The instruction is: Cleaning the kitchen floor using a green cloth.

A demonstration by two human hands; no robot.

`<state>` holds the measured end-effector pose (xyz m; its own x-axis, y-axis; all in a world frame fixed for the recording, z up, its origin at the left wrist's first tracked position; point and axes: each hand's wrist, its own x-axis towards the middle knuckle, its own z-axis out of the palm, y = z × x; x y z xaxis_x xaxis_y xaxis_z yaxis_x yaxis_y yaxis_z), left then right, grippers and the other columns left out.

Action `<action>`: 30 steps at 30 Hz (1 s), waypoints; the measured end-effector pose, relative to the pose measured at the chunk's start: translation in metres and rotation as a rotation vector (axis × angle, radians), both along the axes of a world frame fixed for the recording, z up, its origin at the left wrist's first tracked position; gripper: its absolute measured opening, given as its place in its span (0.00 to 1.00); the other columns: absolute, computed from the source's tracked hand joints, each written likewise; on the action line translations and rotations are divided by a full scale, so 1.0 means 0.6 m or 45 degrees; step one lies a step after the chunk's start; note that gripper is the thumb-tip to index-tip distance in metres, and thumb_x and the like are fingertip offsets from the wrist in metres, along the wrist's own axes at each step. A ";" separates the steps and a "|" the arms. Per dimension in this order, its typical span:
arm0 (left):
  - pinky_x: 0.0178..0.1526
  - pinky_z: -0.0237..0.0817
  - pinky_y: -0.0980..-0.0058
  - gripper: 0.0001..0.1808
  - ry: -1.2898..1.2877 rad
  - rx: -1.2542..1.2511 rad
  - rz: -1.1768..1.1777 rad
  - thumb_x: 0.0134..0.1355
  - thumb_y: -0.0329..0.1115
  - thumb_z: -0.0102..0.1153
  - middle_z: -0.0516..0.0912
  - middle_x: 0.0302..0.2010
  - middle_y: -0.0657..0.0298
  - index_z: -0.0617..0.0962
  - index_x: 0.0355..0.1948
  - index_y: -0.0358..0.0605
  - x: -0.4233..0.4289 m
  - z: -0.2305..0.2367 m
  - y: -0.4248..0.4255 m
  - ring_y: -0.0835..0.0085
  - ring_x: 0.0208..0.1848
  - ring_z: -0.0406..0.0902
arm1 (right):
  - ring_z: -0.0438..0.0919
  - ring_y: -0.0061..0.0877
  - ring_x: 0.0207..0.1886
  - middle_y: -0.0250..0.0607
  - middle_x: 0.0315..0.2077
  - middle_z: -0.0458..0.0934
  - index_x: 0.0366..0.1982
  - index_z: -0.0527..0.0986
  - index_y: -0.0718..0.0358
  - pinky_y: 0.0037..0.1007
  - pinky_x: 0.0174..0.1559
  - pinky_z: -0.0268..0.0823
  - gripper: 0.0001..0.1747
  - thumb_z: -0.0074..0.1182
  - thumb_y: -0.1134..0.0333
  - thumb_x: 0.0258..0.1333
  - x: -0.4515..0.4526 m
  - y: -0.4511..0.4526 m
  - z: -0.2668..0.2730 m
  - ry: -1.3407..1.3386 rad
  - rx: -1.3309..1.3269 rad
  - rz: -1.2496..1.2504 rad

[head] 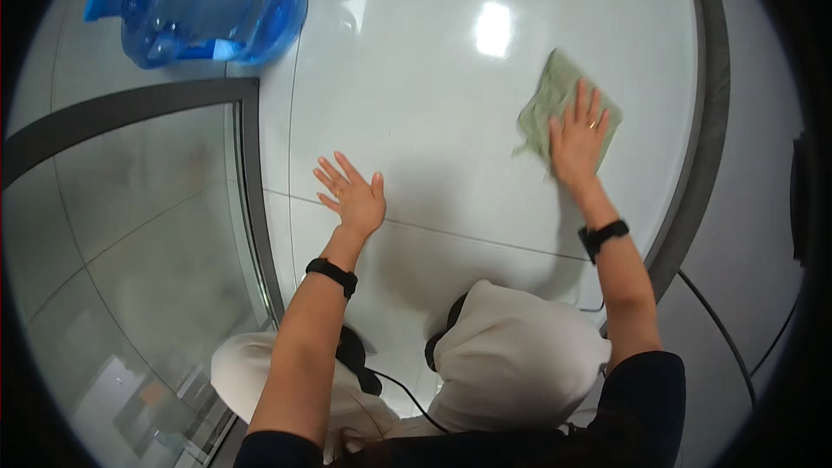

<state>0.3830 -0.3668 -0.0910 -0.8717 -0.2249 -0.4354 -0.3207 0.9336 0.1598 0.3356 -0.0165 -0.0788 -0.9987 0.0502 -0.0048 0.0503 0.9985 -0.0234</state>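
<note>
My right hand (580,136) lies flat on a light green cloth (545,107), fingers a little apart, pressing it against the glossy white tiled floor (416,117). The cloth is spread out, with rumpled edges on its left side. My left hand (354,194) is held palm down with its fingers spread and nothing in it. It is over the floor to the left; whether it touches the tiles I cannot tell.
A large blue plastic water bottle (208,6) lies on its side at the upper left, part of another beside it. A grey-framed glass panel (149,221) stands at the left. A dark grey strip (712,97) borders the floor at the right, with black cables (715,325) beyond.
</note>
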 end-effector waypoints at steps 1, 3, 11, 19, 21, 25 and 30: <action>0.58 0.23 0.35 0.45 0.028 0.008 -0.018 0.61 0.54 0.37 0.23 0.64 0.42 0.33 0.64 0.38 0.006 0.004 0.002 0.42 0.65 0.18 | 0.40 0.43 0.67 0.42 0.64 0.45 0.59 0.59 0.56 0.52 0.62 0.31 0.28 0.36 0.55 0.57 -0.016 -0.011 -0.003 -0.020 0.006 0.006; 0.57 0.23 0.35 0.44 0.024 -0.003 -0.010 0.61 0.54 0.37 0.23 0.64 0.42 0.33 0.63 0.37 0.003 0.015 0.001 0.42 0.65 0.17 | 0.41 0.43 0.66 0.42 0.64 0.46 0.57 0.61 0.58 0.52 0.62 0.32 0.27 0.36 0.55 0.58 -0.064 -0.061 0.002 0.061 0.037 -0.105; 0.57 0.22 0.35 0.38 -0.027 0.193 0.009 0.64 0.50 0.32 0.25 0.65 0.45 0.37 0.65 0.40 0.010 0.009 -0.022 0.46 0.66 0.18 | 0.46 0.39 0.66 0.40 0.61 0.54 0.58 0.61 0.56 0.47 0.63 0.38 0.27 0.44 0.62 0.55 0.019 -0.330 -0.005 0.048 -0.405 0.713; 0.63 0.28 0.47 0.34 0.254 0.185 0.401 0.65 0.50 0.29 0.31 0.67 0.47 0.42 0.65 0.41 0.095 0.015 -0.172 0.53 0.69 0.26 | 0.62 0.44 0.57 0.51 0.51 0.66 0.52 0.64 0.66 0.37 0.59 0.54 0.26 0.49 0.76 0.47 0.173 -0.244 0.026 0.077 -1.310 0.400; 0.63 0.27 0.47 0.36 0.156 0.116 0.484 0.65 0.51 0.29 0.30 0.67 0.48 0.41 0.65 0.41 0.115 0.016 -0.174 0.53 0.69 0.25 | 0.65 0.38 0.56 0.49 0.52 0.66 0.56 0.60 0.65 0.32 0.55 0.59 0.24 0.41 0.70 0.58 0.225 -0.128 0.067 0.176 -1.203 0.127; 0.63 0.24 0.46 0.39 0.048 0.062 0.437 0.63 0.55 0.30 0.26 0.67 0.51 0.35 0.65 0.44 0.137 0.003 -0.172 0.54 0.68 0.20 | 0.49 0.39 0.65 0.48 0.61 0.53 0.58 0.57 0.68 0.34 0.63 0.43 0.24 0.32 0.64 0.63 0.368 0.130 0.013 0.197 -0.572 -0.411; 0.62 0.21 0.44 0.44 -0.067 0.005 0.421 0.61 0.57 0.33 0.20 0.65 0.52 0.30 0.64 0.46 0.137 -0.015 -0.171 0.55 0.67 0.15 | 0.40 0.44 0.67 0.45 0.64 0.43 0.42 0.72 0.68 0.57 0.59 0.33 0.27 0.33 0.52 0.60 0.324 0.125 -0.070 0.101 0.170 -0.550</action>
<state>0.4651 -0.4691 -0.1000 -0.7282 -0.4902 -0.4789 -0.6140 0.7771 0.1383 0.5300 0.0588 -0.1207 -0.8830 0.4572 0.1061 0.4660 0.8808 0.0834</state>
